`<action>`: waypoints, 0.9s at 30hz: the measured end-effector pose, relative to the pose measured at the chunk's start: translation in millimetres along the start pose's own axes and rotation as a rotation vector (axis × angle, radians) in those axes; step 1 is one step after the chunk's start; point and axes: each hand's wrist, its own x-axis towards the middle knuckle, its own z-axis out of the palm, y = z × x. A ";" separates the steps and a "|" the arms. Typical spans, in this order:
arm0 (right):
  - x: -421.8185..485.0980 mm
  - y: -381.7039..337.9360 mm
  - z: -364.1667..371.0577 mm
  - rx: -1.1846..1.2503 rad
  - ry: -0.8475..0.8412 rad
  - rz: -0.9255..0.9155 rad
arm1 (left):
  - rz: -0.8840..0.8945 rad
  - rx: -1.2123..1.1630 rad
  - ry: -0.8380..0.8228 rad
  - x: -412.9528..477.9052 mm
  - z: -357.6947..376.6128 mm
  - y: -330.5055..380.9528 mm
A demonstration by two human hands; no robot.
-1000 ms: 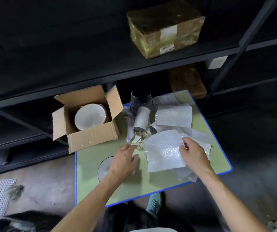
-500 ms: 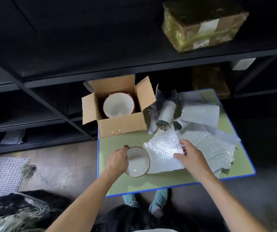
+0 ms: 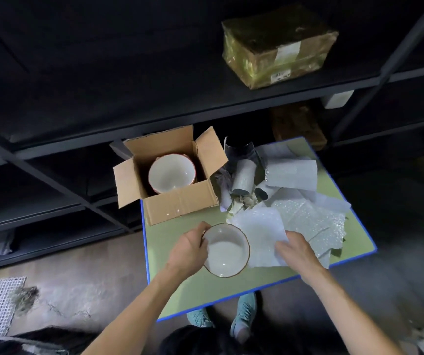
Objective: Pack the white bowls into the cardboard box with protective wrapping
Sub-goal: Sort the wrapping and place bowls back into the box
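An open cardboard box [image 3: 180,203] stands at the far left of the green table [image 3: 175,298] with one white bowl [image 3: 171,172] inside it. My left hand [image 3: 189,251] grips the left rim of a second white bowl [image 3: 226,251] with a brown edge, held just above the table in front of the box. To its right, my right hand [image 3: 295,248] pinches a sheet of white bubble wrap [image 3: 259,231] whose left edge touches the bowl.
More bubble wrap sheets [image 3: 313,221] and rolled-up pieces [image 3: 244,179] are piled on the table's right half. Dark metal shelving [image 3: 154,121] runs behind the table, with a taped parcel [image 3: 277,44] on an upper shelf. My shoes [image 3: 244,313] show below the table's near edge.
My left hand took hold of the second bowl and brought it up beside the bubble wrap. My right hand kept hold of the sheet. The view shifted left.
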 end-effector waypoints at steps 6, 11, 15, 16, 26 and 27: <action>3.9 12.8 8.5 0.107 -0.108 0.005 | 0.039 -0.157 -0.041 -2.4 -1.3 31.4; -5.5 3.6 12.6 0.324 -0.199 -0.030 | 0.016 -0.230 -0.042 -4.8 -0.1 36.8; -6.8 4.2 15.2 0.451 -0.225 0.004 | 0.003 -0.247 -0.019 -7.8 -2.2 36.6; -6.1 5.7 16.1 0.468 -0.231 0.015 | 0.003 -0.247 -0.017 -8.9 -2.8 36.7; -33.1 -4.7 10.4 0.805 -0.395 -0.002 | 0.015 -0.315 0.003 -18.3 -8.8 32.9; -36.1 -5.8 8.8 0.836 -0.418 -0.006 | 0.015 -0.325 0.009 -19.5 -10.7 33.3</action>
